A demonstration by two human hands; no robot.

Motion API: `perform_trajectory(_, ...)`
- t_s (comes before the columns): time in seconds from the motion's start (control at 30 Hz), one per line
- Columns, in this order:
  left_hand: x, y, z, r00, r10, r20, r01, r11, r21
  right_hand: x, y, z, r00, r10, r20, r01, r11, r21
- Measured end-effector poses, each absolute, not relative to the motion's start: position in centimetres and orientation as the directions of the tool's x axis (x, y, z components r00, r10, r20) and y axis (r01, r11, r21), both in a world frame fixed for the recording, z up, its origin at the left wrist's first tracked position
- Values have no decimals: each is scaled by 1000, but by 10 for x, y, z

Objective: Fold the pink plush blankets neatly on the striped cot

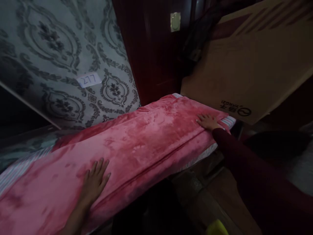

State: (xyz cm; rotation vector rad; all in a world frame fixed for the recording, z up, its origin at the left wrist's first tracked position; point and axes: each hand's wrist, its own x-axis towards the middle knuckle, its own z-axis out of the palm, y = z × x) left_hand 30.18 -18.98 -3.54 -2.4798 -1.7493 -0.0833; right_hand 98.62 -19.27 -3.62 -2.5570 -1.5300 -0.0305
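Observation:
A pink plush blanket (146, 140) is spread over a long, narrow padded surface that runs from the lower left to the upper right. Flat on its near left part lies my left hand (95, 179), fingers spread. My right hand (207, 121) rests on the blanket close to its far right end, also with fingers spread. Striped cloth (228, 121) shows from under the blanket beside my right hand, and more of it peeks out at the left end. A fold line runs along the blanket's near side.
A large cardboard box (244, 65) leans at the right behind the blanket. Patterned wallpaper (53, 42) bears a paper label (89, 80) reading 277. A dark red door panel (151, 49) stands behind. Something yellow (217, 227) lies low at the bottom edge.

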Motion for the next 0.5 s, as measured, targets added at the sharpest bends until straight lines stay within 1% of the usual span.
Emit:
perform_trajectory(0.07, 305, -192, -33, 338, 936, 95, 941, -334, -54, 962, -188, -27, 470, 872, 135, 880, -451, -151)
perform_trajectory(0.1, 307, -193, -31, 337, 937, 90, 941, -334, -52, 946, -185, -25, 428, 887, 171, 901, -405, -153)
perform_trajectory(0.17, 311, -196, -28, 330, 941, 70, 944, -327, -51, 911, -183, -25, 289, 932, 218, 955, -264, -136)
perform_trajectory(0.23, 315, -200, -24, 318, 947, 38, 947, -315, -54, 882, -185, -32, 193, 962, 192, 978, -173, -118)
perform_trajectory(0.3, 320, -203, -21, 303, 953, 17, 952, -302, -54, 865, -190, -42, 194, 969, 153, 978, -179, -107)
perform_trajectory(0.4, 326, -208, -18, 293, 956, 1, 955, -292, -43, 861, -195, -52, 219, 964, 151, 973, -205, -103)
perform_trajectory(0.5, 329, -211, -16, 287, 958, -9, 957, -287, -29, 867, -196, -52, 216, 966, 139, 974, -202, -106)
